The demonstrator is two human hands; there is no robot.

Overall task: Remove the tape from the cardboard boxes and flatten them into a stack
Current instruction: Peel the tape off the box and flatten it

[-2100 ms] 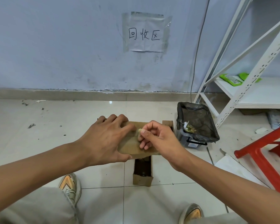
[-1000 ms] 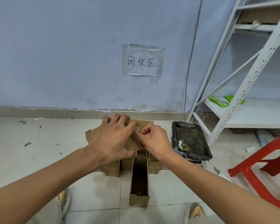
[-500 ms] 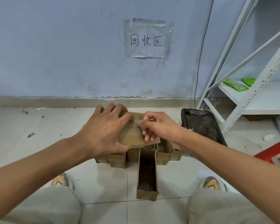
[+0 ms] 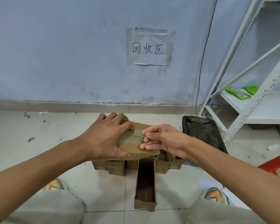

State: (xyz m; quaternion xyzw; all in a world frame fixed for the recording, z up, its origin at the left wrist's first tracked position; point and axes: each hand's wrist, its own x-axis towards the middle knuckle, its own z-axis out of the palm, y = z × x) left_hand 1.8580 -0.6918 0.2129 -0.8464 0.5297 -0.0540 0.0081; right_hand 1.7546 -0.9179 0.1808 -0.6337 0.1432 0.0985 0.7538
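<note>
Pale floor tiles (image 4: pixel 71 131) meet a blue wall bearing a taped paper sign (image 4: pixel 149 47). Above the floor, the left hand (image 4: pixel 107 138) grips a cardboard box (image 4: pixel 132 143), fingers curled over its far edge and thumb clamped along the near edge. The right hand (image 4: pixel 162 139) works at the box's top seam, thumb and forefinger pinching a small lifted bit of clear tape (image 4: pixel 142 135) while the other fingers rest on the cardboard. Below the held box, more cardboard boxes (image 4: pixel 145 183) sit on the tiles, one long and open. A black-lined bin (image 4: pixel 202 131) stands to the right, beside a white shelf rack (image 4: pixel 255 94).
</note>
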